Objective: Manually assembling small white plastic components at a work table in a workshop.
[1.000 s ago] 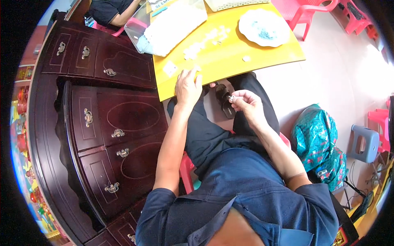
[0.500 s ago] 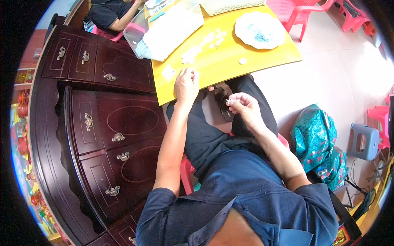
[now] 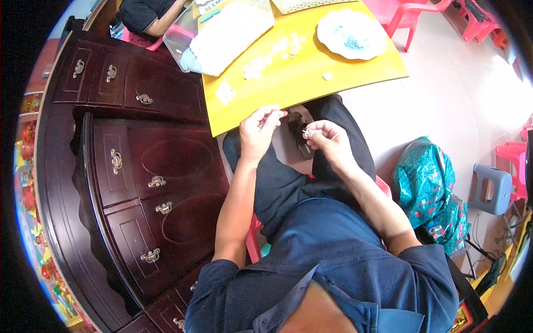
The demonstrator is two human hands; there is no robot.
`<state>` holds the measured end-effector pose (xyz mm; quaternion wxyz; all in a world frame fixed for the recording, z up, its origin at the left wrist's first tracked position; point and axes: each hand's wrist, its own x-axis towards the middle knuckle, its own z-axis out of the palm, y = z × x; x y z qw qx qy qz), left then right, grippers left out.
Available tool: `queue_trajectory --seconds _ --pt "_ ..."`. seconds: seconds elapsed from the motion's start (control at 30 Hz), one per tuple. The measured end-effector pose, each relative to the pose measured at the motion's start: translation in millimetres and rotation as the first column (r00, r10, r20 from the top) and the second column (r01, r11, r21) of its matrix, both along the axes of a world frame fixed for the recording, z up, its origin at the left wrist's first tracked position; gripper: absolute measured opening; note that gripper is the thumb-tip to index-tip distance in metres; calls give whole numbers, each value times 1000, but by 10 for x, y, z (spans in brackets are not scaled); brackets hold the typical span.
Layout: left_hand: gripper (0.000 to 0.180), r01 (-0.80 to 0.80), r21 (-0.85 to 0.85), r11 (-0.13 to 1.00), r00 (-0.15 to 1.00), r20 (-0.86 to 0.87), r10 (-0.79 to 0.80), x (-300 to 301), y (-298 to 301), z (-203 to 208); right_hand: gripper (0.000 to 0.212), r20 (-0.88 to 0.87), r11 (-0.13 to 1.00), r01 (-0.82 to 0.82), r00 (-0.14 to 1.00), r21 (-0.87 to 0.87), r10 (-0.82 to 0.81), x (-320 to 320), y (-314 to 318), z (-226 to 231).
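Note:
My right hand [image 3: 332, 143] is closed in a pinch on a small white piece [image 3: 306, 133], held above my lap just off the table's near edge. The piece is too small to tell its kind. My left hand [image 3: 259, 133] hangs at the near edge of the yellow table [image 3: 300, 91], thumb and fingers pressed together. Whatever lies between them, if anything, is too small to make out. Beyond my left hand, several small white pieces [image 3: 255, 69] lie scattered on the tabletop, with a square white piece [image 3: 225, 92] near the left edge and a lone one [image 3: 327, 76] to the right.
A clear bin [image 3: 186, 58] heaped with white material stands at the table's far left. At the far right lies a scalloped white plate [image 3: 333, 41] with bluish bits. Dark drawers [image 3: 150, 150] line the left; a green bag [image 3: 422, 180] rests right. Another person's arm [image 3: 164, 25] shows beyond.
My left hand has drawn back from over the tabletop to the near edge, its fingers turning to the right. The right hand keeps its pinch on the white piece, nearly still.

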<state>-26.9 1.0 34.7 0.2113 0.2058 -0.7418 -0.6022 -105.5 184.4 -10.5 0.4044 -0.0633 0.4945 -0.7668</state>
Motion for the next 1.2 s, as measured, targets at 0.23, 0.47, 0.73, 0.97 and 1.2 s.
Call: queue_trajectory --seconds 0.23,0.47,0.73,0.97,1.2 --pt "22 144 89 985 988 49 -149 164 180 -160 10 -14 1000 -13 1000 7 14 35 -14 12" --pt "18 170 141 975 975 118 -187 200 186 -190 12 -64 998 -63 996 9 64 28 22 -43" --pt "22 214 -30 976 970 128 -209 197 241 -204 11 -73 998 -63 995 -16 62 55 7 -73" --pt "20 226 -118 967 969 128 -211 171 277 -147 11 -63 999 -48 997 -2 47 47 2 -58" --pt "19 255 -240 937 965 131 -229 132 276 -66 10 -110 998 -57 992 26 59 44 0 -134"
